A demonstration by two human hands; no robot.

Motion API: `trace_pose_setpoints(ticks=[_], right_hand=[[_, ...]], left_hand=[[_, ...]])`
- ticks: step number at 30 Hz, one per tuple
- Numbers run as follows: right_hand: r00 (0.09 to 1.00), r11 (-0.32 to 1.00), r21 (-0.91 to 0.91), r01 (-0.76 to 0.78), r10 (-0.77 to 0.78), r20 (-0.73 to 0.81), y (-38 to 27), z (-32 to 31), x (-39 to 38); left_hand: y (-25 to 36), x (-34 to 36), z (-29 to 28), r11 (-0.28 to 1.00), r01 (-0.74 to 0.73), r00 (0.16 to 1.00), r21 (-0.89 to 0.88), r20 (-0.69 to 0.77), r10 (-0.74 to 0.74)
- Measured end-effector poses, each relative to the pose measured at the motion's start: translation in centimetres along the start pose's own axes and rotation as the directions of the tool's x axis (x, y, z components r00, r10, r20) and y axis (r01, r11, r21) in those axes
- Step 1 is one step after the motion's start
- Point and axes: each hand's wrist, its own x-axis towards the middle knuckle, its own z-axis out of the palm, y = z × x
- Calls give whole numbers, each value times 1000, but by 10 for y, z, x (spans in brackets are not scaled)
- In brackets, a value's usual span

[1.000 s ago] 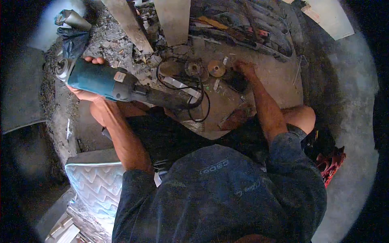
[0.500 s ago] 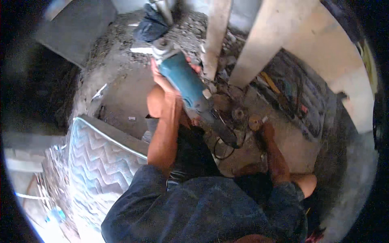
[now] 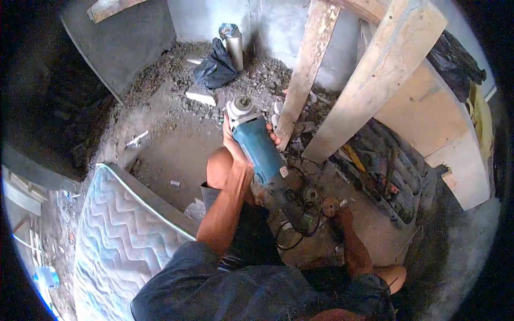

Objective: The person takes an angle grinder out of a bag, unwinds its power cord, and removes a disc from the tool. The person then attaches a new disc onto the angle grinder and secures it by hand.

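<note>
My left hand (image 3: 237, 143) is wrapped round the body of a teal angle grinder (image 3: 259, 147), its fingers showing on both sides. The grinder's metal head points away from me, and its bare spindle (image 3: 243, 103) faces up with no disc on it. The black rear handle slants down toward my lap, beside a looped dark cord (image 3: 285, 247). Low on the right, my right hand (image 3: 342, 218) is closed at the edge of a brownish round disc (image 3: 330, 206); its fingers are partly in shadow. Another round disc (image 3: 310, 194) lies on the ground close by.
A quilted mattress (image 3: 126, 222) is at my left. Wooden boards (image 3: 375, 80) lean ahead on the right, above an open dark tool case (image 3: 393, 166). A black plastic bag (image 3: 215, 67) and a metallic cylinder (image 3: 234, 51) stand on rubble by the wall.
The view has tilted up, showing more of the wall and the cylinder. My left hand still grips the grinder, and my right hand stays by the brownish disc.
</note>
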Motion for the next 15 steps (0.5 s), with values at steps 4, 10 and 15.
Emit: trace_pose_setpoints(ticks=[4, 10, 15], right_hand=[[997, 996, -84, -32, 37, 64, 13, -37, 3], [988, 996, -67, 62, -51, 148, -44, -234, 32], [945, 641, 696, 325, -247, -214, -148, -402, 8]], left_hand=[[-6, 11, -5, 997, 66, 997, -27, 42, -65], [-3, 14, -7, 998, -5, 997, 68, 81, -1], [-5, 17, -8, 999, 31, 995, 24, 98, -33]])
